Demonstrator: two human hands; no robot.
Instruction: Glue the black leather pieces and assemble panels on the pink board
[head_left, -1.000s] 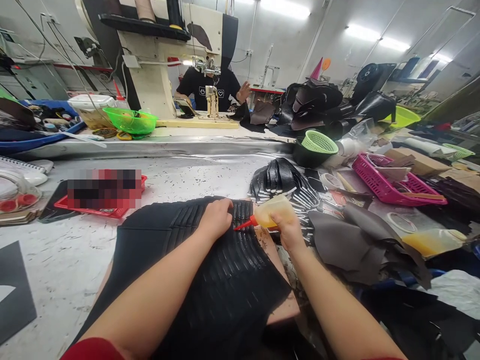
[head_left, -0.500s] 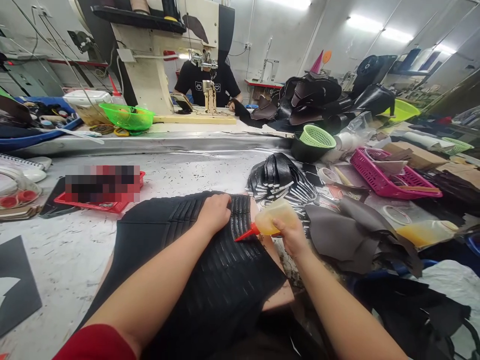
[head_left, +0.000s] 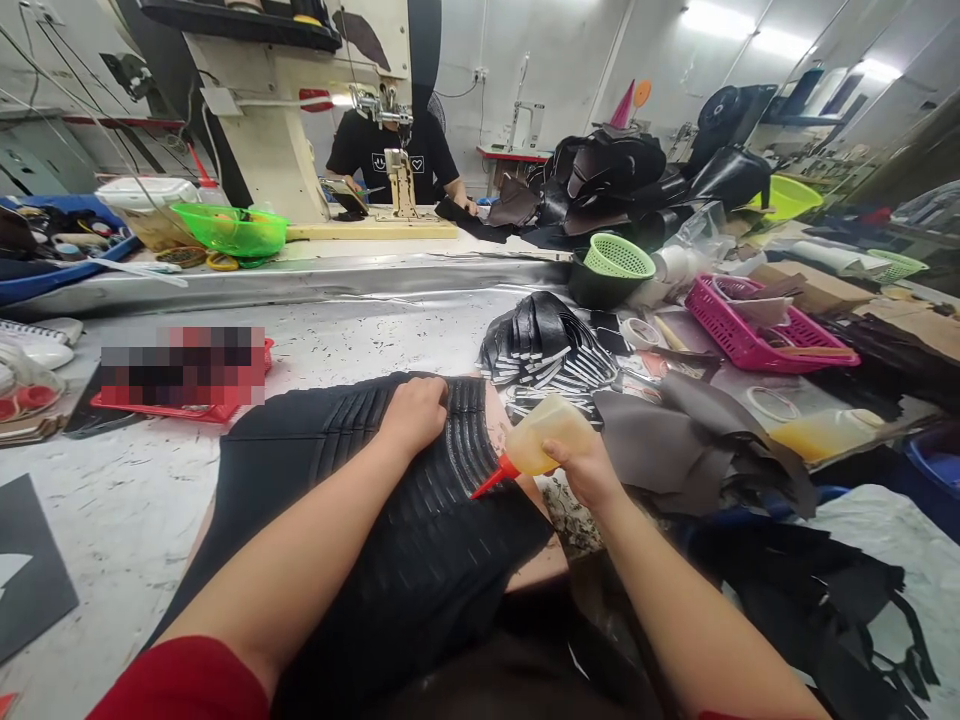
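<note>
Overlapping black strips (head_left: pixel 345 430) lie in rows in front of me, with shiny wet-looking lines on those at the right. My left hand (head_left: pixel 415 412) rests closed on their upper part, its fingertips curled down and partly hidden. In my right hand (head_left: pixel 589 462) is a squeeze bottle (head_left: pixel 550 435) of yellowish liquid, tilted down to the left. Its red nozzle (head_left: pixel 495 476) points at the strips near their right side. Just beyond them sits a bundle of black strips with white ends (head_left: pixel 551 345).
A red tray (head_left: pixel 247 392) sits at the left, partly blurred out. Dark leather pieces (head_left: pixel 675 430) and a pink basket (head_left: pixel 772 325) are at the right. Behind stand a sewing machine (head_left: pixel 292 120), a green bowl (head_left: pixel 232 230) and a person in a black shirt (head_left: pixel 424 150).
The whole view has shifted, so most things appear farther left and slightly higher. The nozzle tip has moved down along the strips, toward me. Both hands keep their hold.
</note>
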